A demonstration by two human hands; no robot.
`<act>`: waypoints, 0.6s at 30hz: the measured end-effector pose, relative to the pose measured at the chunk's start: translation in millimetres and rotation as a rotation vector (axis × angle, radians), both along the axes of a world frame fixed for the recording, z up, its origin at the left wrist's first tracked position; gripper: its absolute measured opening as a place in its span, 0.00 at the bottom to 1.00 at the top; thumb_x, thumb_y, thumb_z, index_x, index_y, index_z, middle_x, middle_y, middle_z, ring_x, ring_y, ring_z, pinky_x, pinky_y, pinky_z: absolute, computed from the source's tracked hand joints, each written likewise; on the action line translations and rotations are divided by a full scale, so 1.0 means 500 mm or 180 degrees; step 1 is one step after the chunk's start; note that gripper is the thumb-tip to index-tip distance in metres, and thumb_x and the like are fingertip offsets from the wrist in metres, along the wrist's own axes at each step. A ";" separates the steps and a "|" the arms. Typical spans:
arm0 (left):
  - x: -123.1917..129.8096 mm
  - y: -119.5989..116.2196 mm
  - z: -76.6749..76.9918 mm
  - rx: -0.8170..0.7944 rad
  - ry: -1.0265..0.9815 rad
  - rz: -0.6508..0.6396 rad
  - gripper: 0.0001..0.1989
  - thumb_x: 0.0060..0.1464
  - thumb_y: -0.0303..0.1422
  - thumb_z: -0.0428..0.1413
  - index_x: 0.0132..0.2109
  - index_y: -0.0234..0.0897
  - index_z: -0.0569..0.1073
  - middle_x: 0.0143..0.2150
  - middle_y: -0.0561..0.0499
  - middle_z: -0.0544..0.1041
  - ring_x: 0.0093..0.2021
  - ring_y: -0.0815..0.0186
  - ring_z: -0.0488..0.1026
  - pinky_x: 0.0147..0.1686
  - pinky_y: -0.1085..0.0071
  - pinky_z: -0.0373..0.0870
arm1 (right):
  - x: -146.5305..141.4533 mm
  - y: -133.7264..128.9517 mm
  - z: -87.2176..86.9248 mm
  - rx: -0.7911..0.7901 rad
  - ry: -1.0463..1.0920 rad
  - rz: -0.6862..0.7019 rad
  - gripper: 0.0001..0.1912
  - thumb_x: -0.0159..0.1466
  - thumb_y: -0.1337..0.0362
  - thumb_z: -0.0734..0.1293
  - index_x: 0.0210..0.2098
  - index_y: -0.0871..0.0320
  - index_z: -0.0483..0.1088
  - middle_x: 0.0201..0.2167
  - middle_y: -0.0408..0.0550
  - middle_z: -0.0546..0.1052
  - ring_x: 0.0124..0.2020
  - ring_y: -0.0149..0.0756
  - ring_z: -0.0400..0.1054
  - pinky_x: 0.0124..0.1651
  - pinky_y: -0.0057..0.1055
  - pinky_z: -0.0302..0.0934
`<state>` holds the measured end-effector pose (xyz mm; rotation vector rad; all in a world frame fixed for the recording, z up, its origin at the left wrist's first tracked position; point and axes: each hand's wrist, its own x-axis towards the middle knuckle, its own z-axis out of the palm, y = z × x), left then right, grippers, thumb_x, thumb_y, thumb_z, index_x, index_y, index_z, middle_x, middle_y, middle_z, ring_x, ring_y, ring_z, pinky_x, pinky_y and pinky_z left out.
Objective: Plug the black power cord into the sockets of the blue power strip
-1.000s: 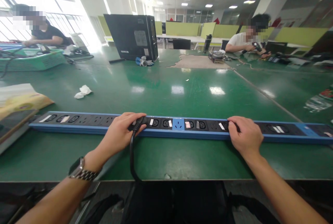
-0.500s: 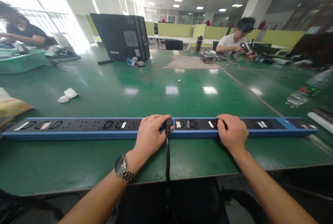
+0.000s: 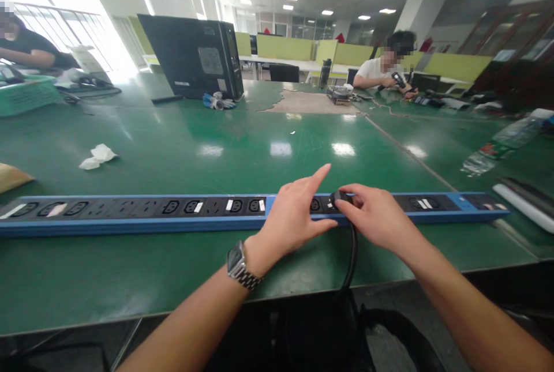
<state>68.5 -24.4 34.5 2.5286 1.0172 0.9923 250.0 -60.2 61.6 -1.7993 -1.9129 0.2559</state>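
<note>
A long blue power strip (image 3: pixel 142 223) with black sockets lies across the near part of the green table. My right hand (image 3: pixel 376 213) grips a black power plug (image 3: pixel 341 198) between thumb and fingers, over a socket right of the strip's middle. Whether its pins are in the socket cannot be made out. From the plug a black cable (image 3: pixel 352 256) hangs over the table's front edge. Just left of the plug, my left hand (image 3: pixel 296 210) has thumb and forefinger spread wide and holds nothing. A watch (image 3: pixel 237 262) is on that wrist.
Crumpled white tissue (image 3: pixel 98 156) lies left of centre. At the back stand a black computer case (image 3: pixel 186 60) with gloves (image 3: pixel 219 101) before it and a green basket (image 3: pixel 28 95). A plastic bottle (image 3: pixel 497 144) lies right. Two people sit across the table.
The plug has shifted right along the strip and is now in my right hand. My left hand has let go of it and opened. The view has turned slightly right.
</note>
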 end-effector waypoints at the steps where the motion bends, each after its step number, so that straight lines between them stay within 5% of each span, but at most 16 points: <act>1: -0.015 0.004 -0.007 -0.0041 0.0156 0.0074 0.42 0.50 0.36 0.64 0.68 0.41 0.54 0.64 0.43 0.68 0.63 0.54 0.65 0.59 0.55 0.63 | 0.011 0.009 -0.004 -0.0062 -0.0107 -0.0017 0.18 0.62 0.56 0.63 0.44 0.59 0.78 0.22 0.45 0.76 0.24 0.37 0.69 0.28 0.31 0.57; 5: -0.079 0.011 -0.045 -0.0058 0.0690 0.0703 0.29 0.53 0.42 0.62 0.59 0.37 0.68 0.60 0.42 0.72 0.62 0.50 0.65 0.60 0.50 0.60 | 0.026 0.044 -0.012 -0.0336 -0.0590 0.0205 0.18 0.63 0.56 0.61 0.40 0.58 0.79 0.27 0.47 0.80 0.27 0.37 0.71 0.30 0.31 0.59; 9: -0.097 0.007 -0.064 0.0047 0.0926 0.0765 0.26 0.54 0.43 0.61 0.57 0.39 0.70 0.58 0.44 0.73 0.60 0.51 0.66 0.60 0.51 0.59 | -0.003 0.063 -0.003 -0.0569 -0.1451 0.0203 0.17 0.63 0.58 0.60 0.36 0.60 0.79 0.34 0.55 0.81 0.34 0.43 0.74 0.34 0.33 0.59; 14: -0.089 0.008 -0.065 0.0105 0.0992 0.0793 0.26 0.55 0.44 0.61 0.58 0.41 0.70 0.59 0.45 0.73 0.58 0.52 0.68 0.58 0.52 0.60 | -0.015 0.046 -0.010 -0.0510 -0.1080 0.0112 0.18 0.64 0.58 0.61 0.43 0.59 0.79 0.33 0.51 0.82 0.35 0.41 0.74 0.35 0.33 0.60; 18: -0.089 0.009 -0.068 0.0112 0.1032 0.0797 0.27 0.54 0.44 0.61 0.58 0.41 0.70 0.59 0.45 0.73 0.58 0.52 0.68 0.58 0.52 0.59 | 0.011 0.006 0.019 0.0218 -0.0738 -0.0252 0.18 0.64 0.56 0.61 0.44 0.57 0.79 0.30 0.48 0.81 0.29 0.39 0.73 0.33 0.33 0.60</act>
